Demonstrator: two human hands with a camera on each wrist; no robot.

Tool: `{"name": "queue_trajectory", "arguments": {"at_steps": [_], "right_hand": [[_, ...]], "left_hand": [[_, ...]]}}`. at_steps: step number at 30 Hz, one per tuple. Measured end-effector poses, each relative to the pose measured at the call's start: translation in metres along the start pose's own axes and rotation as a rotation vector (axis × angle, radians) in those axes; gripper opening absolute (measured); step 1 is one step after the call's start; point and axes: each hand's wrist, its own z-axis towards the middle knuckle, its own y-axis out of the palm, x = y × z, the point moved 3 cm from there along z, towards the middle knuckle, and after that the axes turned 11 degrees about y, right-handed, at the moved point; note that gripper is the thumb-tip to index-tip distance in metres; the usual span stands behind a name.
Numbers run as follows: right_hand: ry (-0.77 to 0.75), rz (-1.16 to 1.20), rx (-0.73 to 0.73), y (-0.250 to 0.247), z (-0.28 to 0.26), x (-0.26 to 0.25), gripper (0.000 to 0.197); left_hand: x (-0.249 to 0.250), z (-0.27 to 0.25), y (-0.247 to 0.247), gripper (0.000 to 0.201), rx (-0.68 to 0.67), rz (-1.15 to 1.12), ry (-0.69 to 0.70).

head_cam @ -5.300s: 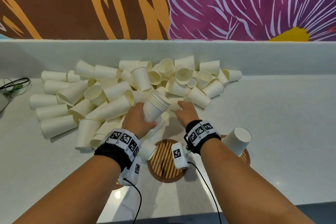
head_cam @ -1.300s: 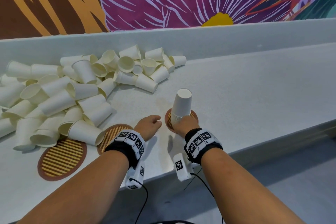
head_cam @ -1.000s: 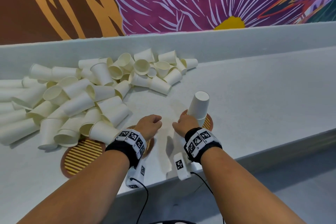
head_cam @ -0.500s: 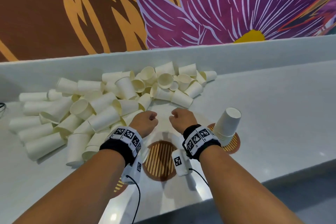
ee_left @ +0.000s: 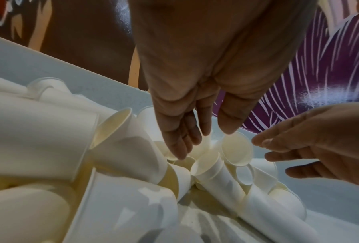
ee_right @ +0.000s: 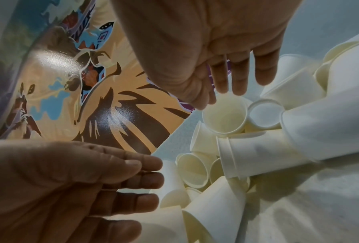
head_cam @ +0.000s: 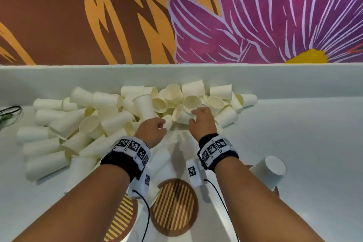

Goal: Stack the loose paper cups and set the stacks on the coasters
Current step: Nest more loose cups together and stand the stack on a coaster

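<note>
White counter under flower mural: loose paper cups heaped just beyond both hands. Right hand nearer, fingers spread, seemingly touching upturned cup. Left hand relaxed, empty. Finished stack on right coaster; middle coaster bare.

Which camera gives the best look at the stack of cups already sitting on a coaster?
The head view: the finished stack stands upside down at lower right, partly behind the right forearm. Neither wrist view shows it; both show only the loose cups.
</note>
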Motion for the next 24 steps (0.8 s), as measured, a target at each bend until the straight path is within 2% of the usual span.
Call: {"name": "queue_trajectory", "arguments": {"at_steps": [7,12,15,18,20,22,24], "right_hand": [[-0.013,-0.113,0.012,0.007,0.039,-0.005,0.042],[0.052,-0.109,-0.011,0.014,0.055,-0.007,0.050],[-0.006,-0.048,0.096,0.008,0.054,-0.013,0.051],[-0.088,0.047,0.248,-0.007,0.049,-0.024,0.041],[-0.111,0.155,0.299,-0.016,0.043,-0.031,0.033],[-0.095,0.235,0.260,-0.019,0.040,-0.038,0.029],[-0.075,0.291,0.150,-0.015,0.038,-0.044,0.027]], "left_hand": [[0.001,0.022,0.003,0.044,-0.001,-0.024,0.032],[0.007,0.041,0.000,0.046,0.041,-0.007,0.154],[0.005,0.051,0.002,0.060,0.053,-0.039,0.170],[0.003,0.060,0.011,0.078,0.058,-0.113,0.193],[0.006,0.064,0.014,0.089,0.066,-0.133,0.222],[0.012,0.067,0.015,0.088,0.091,-0.189,0.270],[0.016,0.068,0.015,0.077,0.132,-0.282,0.271]]}}
